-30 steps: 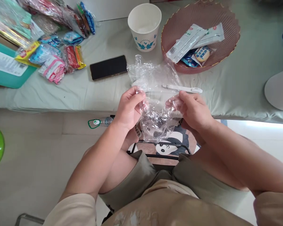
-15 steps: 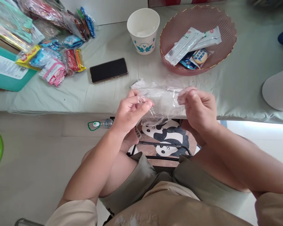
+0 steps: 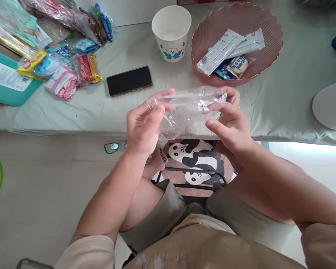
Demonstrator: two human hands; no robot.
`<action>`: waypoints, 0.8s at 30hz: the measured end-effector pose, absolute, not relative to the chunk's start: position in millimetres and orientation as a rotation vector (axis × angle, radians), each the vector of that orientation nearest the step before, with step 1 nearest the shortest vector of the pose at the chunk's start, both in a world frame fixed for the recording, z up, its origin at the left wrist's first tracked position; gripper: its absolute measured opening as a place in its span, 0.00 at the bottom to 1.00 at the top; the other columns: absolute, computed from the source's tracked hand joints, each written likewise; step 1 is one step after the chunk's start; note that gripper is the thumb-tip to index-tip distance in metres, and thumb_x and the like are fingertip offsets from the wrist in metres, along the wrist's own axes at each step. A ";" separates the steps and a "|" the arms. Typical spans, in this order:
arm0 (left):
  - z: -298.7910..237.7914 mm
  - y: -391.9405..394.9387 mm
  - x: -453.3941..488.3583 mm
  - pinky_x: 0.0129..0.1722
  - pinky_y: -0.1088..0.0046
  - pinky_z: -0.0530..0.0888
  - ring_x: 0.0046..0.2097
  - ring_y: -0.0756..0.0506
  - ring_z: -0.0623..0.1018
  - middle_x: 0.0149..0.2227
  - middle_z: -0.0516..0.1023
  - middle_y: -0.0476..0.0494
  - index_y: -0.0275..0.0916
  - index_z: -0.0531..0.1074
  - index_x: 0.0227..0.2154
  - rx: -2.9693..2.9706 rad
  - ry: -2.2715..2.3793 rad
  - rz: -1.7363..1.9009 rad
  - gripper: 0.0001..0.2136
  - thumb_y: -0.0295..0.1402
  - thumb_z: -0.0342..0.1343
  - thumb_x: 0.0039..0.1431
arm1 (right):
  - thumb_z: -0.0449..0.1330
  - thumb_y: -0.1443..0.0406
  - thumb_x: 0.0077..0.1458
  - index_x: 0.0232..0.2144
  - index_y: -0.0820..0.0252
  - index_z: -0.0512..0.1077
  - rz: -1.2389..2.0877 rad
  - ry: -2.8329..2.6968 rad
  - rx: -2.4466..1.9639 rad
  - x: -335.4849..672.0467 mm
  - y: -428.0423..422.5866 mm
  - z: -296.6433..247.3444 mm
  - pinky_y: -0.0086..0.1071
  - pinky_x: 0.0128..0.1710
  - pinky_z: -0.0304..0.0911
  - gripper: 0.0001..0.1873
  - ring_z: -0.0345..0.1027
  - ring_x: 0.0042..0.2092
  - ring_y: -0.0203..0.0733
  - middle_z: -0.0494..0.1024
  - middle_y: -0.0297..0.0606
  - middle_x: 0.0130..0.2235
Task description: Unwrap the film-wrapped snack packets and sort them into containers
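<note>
A crumpled clear plastic wrapper [image 3: 184, 108] is stretched between both my hands above the table's front edge. My left hand [image 3: 144, 125] pinches its left end with thumb and fingers. The right end is held by my right hand [image 3: 231, 121], fingers curled over the top. A white pen-like item seen earlier on the table lies hidden behind the wrapper.
On the pale green table [image 3: 100, 108] lie a black phone [image 3: 129, 80], a white paper cup [image 3: 171, 31], a pink basket [image 3: 266, 56] with sachets, and several snack packets [image 3: 61, 71] at the left. A panda mat [image 3: 196, 164] and a small bottle [image 3: 116, 147] lie on the floor.
Both hands have lifted and folded the hanging wrapper up into a flatter horizontal band, moving it further over the table. The left hand's fingers have spread a little.
</note>
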State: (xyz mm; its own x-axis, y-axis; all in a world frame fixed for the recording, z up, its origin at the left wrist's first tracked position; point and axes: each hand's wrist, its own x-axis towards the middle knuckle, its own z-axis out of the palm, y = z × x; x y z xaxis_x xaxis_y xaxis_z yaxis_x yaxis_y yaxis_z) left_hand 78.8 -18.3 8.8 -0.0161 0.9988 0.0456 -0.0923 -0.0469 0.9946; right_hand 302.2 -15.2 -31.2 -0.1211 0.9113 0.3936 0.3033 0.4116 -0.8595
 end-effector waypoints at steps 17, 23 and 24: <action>-13.3 -5.0 83.0 0.44 0.68 0.80 0.46 0.43 0.83 0.43 0.86 0.43 0.41 0.83 0.34 0.834 1.050 0.969 0.16 0.48 0.72 0.51 | 0.54 0.42 0.65 0.45 0.50 0.69 1.317 -1.203 -1.258 288.8 -5.6 -38.8 0.41 0.47 0.73 0.22 0.75 0.50 0.46 0.77 0.41 0.51; -13.7 -2.2 87.2 0.38 0.69 0.81 0.40 0.45 0.83 0.39 0.84 0.45 0.40 0.79 0.31 0.724 1.125 1.040 0.12 0.43 0.71 0.54 | 0.70 0.50 0.52 0.39 0.55 0.68 1.655 -1.157 -1.191 289.5 -11.8 -30.2 0.40 0.43 0.75 0.22 0.74 0.45 0.44 0.77 0.41 0.45; -13.3 -2.0 87.1 0.38 0.69 0.81 0.40 0.45 0.83 0.40 0.84 0.45 0.40 0.79 0.31 0.729 1.135 1.042 0.11 0.41 0.70 0.55 | 0.70 0.53 0.53 0.37 0.56 0.68 1.676 -1.152 -1.201 289.5 -12.6 -28.7 0.39 0.42 0.74 0.19 0.74 0.43 0.43 0.77 0.40 0.42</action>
State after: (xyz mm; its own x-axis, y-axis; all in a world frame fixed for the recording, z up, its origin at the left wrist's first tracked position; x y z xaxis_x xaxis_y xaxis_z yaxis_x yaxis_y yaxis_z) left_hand 87.1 -2.0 -13.3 0.0735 0.9286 -0.3637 -0.2832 0.3691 0.8852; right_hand 289.5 -12.6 -28.7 -0.2687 0.9234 -0.2742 -0.0746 -0.3038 -0.9498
